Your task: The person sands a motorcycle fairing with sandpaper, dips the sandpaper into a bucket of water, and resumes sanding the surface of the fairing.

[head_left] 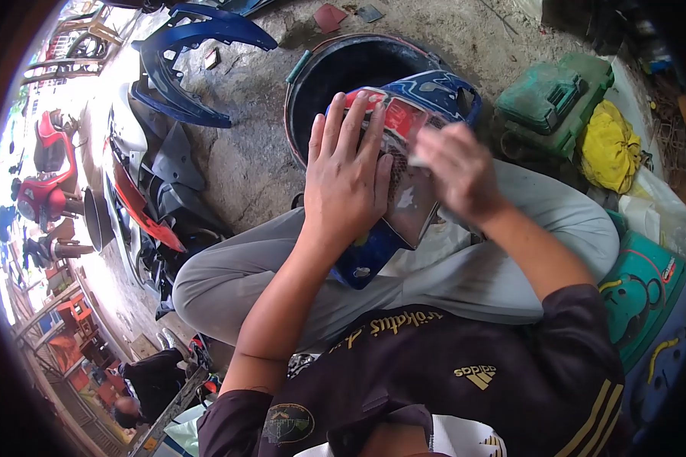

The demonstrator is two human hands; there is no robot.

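Observation:
A blue motorcycle fairing panel with red and white graphics and grey scuffed patches leans across my lap, its far end over the rim of a black bucket. My left hand lies flat on the panel's left side, fingers stretched out and pointing away from me. On the panel's right side is my right hand, blurred by motion, with its fingers curled. Something pale shows under its fingertips, too smeared to name. The panel's middle is partly hidden by both hands.
Another blue fairing piece lies beyond the bucket to the left, near a pile of body panels. Right are a green tool case, a yellow bundle and a teal case. Another person is at lower left.

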